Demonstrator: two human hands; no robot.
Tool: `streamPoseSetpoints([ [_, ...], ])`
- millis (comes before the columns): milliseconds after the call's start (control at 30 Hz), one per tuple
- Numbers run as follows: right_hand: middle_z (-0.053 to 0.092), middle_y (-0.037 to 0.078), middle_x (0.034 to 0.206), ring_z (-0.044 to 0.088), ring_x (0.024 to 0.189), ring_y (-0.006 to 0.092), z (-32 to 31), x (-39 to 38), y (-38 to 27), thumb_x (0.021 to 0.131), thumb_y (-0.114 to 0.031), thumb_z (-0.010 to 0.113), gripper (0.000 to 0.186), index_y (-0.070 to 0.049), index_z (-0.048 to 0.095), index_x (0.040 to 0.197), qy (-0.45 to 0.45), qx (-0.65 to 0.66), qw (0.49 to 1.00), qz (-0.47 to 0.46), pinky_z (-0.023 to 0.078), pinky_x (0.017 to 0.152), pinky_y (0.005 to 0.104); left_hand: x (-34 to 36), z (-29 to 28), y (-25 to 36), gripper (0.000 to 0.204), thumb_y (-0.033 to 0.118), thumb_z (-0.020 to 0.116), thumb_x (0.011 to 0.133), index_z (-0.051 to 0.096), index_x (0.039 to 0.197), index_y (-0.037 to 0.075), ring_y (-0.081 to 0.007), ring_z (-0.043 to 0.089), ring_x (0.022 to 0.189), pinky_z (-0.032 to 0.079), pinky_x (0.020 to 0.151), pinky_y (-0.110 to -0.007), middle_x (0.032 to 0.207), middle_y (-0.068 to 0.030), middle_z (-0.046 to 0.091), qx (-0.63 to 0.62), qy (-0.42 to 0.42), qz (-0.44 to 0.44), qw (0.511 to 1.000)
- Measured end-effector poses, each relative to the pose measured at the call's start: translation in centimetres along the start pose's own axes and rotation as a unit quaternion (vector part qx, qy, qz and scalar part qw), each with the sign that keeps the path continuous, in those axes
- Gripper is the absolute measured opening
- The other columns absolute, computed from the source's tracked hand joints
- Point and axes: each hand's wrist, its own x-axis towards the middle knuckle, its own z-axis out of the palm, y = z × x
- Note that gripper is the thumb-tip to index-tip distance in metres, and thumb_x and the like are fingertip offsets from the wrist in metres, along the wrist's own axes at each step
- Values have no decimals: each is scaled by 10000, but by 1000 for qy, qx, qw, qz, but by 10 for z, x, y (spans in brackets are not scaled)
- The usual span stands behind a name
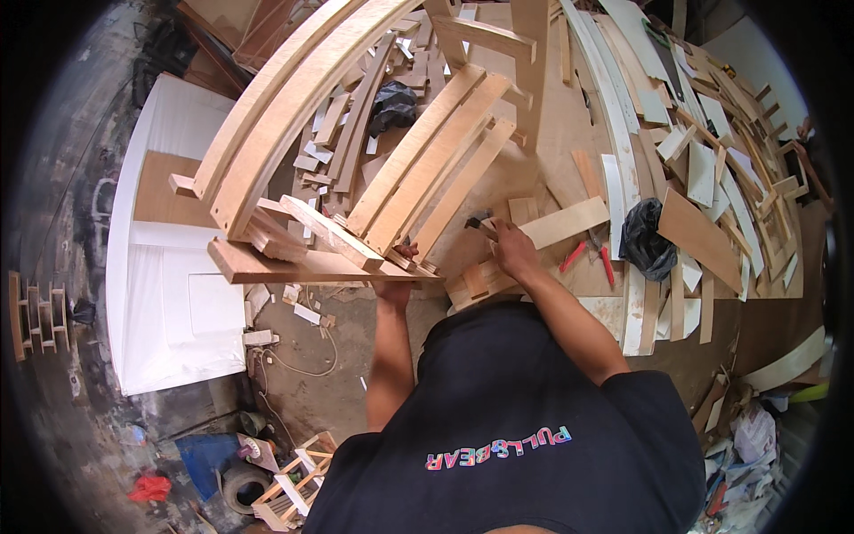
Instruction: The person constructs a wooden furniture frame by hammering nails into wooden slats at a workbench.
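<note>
My left hand (396,283) grips the lower end of a slatted wooden frame (418,165) from underneath, its fingers partly hidden by the wood. The frame stands tilted, with curved rails (276,102) at its upper left and a longer board (236,262) along its bottom. My right hand (513,247) is closed on a hammer (478,220) with a dark head, just right of the frame's lower end. A pale plank (569,222) lies on the worktop beside that hand, and red-handled pliers (606,265) rest a little further right.
Wood offcuts (342,142) and strips (721,205) cover much of the worktop (551,133). Black plastic bags (648,240) lie among them. A white panel (178,303) is at left. A cord (307,369), tyre (245,485) and small frames (294,481) lie on the floor. Part of another person (805,133) shows at far right.
</note>
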Motion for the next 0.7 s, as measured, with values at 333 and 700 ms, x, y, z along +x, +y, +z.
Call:
streamPoseSetpoints([
  [333, 656, 159, 1249, 623, 1161, 380, 24, 18, 29, 914, -20, 552, 401, -101, 641, 1296, 70, -75, 989, -105, 501, 1008, 480, -17, 17, 7, 534, 457, 455, 1088, 534, 1416, 43, -275, 658, 1178, 460, 1112, -464, 1254, -148, 673, 110, 166, -12, 980],
  [700, 646, 202, 1258, 622, 1178, 411, 20, -16, -60, 908, -148, 670, 405, -66, 621, 1302, 112, 159, 970, -142, 487, 1014, 512, -35, 33, 38, 530, 476, 544, 1067, 509, 1451, 113, -213, 654, 1195, 528, 957, -400, 1318, -74, 670, 209, 188, 24, 959],
])
